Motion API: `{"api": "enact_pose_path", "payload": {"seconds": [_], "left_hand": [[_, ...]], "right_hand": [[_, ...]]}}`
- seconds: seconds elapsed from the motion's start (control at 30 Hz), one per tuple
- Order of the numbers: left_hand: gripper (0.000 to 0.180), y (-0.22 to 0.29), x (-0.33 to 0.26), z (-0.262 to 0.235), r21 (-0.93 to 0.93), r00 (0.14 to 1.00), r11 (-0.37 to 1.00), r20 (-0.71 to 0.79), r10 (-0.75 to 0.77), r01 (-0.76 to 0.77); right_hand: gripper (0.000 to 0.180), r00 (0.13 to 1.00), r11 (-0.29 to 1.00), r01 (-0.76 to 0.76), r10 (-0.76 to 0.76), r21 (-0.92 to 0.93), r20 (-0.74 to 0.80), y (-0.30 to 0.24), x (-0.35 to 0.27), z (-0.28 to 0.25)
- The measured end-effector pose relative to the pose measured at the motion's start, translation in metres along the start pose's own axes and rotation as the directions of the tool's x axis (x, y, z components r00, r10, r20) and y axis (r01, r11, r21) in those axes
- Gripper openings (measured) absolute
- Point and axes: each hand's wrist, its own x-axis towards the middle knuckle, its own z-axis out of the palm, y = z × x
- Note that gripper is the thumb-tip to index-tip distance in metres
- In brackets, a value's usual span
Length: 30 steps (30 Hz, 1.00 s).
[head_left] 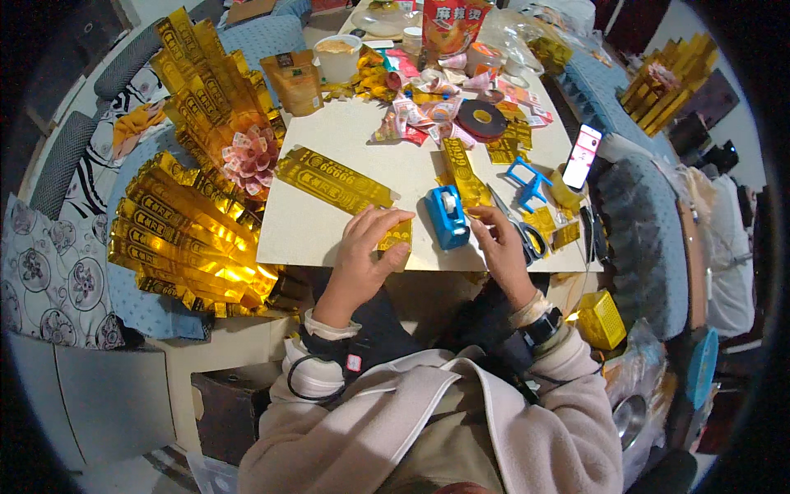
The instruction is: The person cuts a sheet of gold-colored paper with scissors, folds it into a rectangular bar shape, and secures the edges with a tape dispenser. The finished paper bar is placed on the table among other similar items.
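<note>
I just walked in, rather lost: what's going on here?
A person's left hand is on the near end of a gold strip on the table. The right hand is beside a blue tape dispenser; whether it holds anything is unclear. Scissors lie nearby, and fanned gold strips are left of the table.

Head view from left one of paired fisheyes; looks down and forward over pale coat to table; left hand and right hand close, near centre; edges bend toward dark round rim.
</note>
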Motion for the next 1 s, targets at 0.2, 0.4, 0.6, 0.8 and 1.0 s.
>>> {"api": "enact_pose_path", "payload": {"seconds": [0.2,0.4,0.6,0.8,1.0], "left_hand": [[0.050,0.002,0.000,-0.002,-0.018,1.000,1.000,0.004,-0.004,0.004],[0.050,0.003,0.001,-0.002,-0.058,1.000,0.998,0.014,-0.012,0.013],[0.050,0.001,0.000,-0.001,-0.064,1.000,0.998,0.002,-0.015,0.015],[0.050,0.001,0.000,-0.001,-0.078,1.000,0.997,0.005,-0.029,0.029],[0.054,0.001,0.000,0.000,-0.069,1.000,0.997,0.003,-0.030,0.030]], "right_hand": [[0.027,0.952,0.974,-0.225,0.227,-0.035,0.204,0.008,0.012,-0.002],[0.024,0.796,0.808,-0.560,0.463,0.184,0.389,-0.003,0.023,-0.013],[0.021,0.853,0.644,-0.521,0.398,0.560,0.336,0.006,-0.005,-0.003],[0.018,0.888,0.671,-0.453,0.402,0.587,0.225,0.034,-0.012,0.005],[0.022,0.856,0.663,-0.515,0.432,0.544,0.284,0.039,-0.017,0.015]]}}
